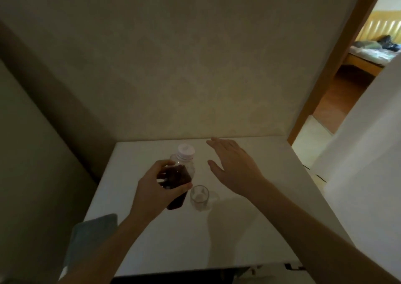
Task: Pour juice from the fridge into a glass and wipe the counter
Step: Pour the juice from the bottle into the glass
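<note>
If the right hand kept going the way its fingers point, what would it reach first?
Probably the wall behind the counter. The right hand is open, fingers aimed up-left past the bottle cap; depth is unclear.

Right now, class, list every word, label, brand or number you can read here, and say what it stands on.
None can be read.
The bottle, held in the left hand, shows no legible label.
The bottle's white cap: any marks too blurred.
The glass and grey cloth: plain.
</note>
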